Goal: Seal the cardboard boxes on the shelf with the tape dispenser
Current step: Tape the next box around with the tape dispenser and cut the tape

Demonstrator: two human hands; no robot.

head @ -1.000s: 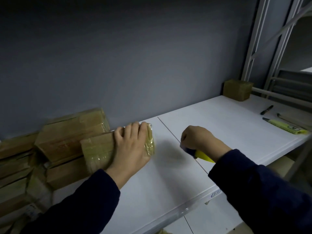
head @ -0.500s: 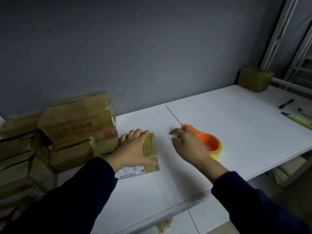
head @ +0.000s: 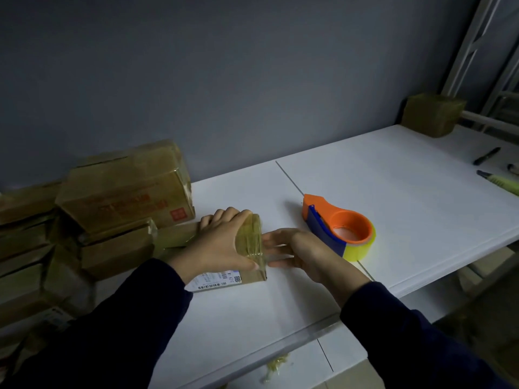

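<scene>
A small taped cardboard box (head: 250, 240) with a white barcode label lies on the white shelf (head: 407, 209). My left hand (head: 219, 242) lies over its top, fingers curled over the far edge and thumb on the near corner. My right hand (head: 300, 251) is just to the box's right, its straight fingers touching the box's taped end. The orange and blue tape dispenser (head: 339, 228) with a yellow-green roll lies by itself on the shelf, right of my right hand.
A pile of taped cardboard boxes (head: 126, 192) fills the left against the grey wall. Another small box (head: 432, 113) sits at the far right corner. A black marker (head: 486, 156) and a yellow utility knife (head: 500, 185) lie at the right edge. Tape scraps (head: 276, 369) lie below.
My right hand let go of the tape dispenser, left it on the shelf and moved left to the box's end. My left hand stayed on the box.
</scene>
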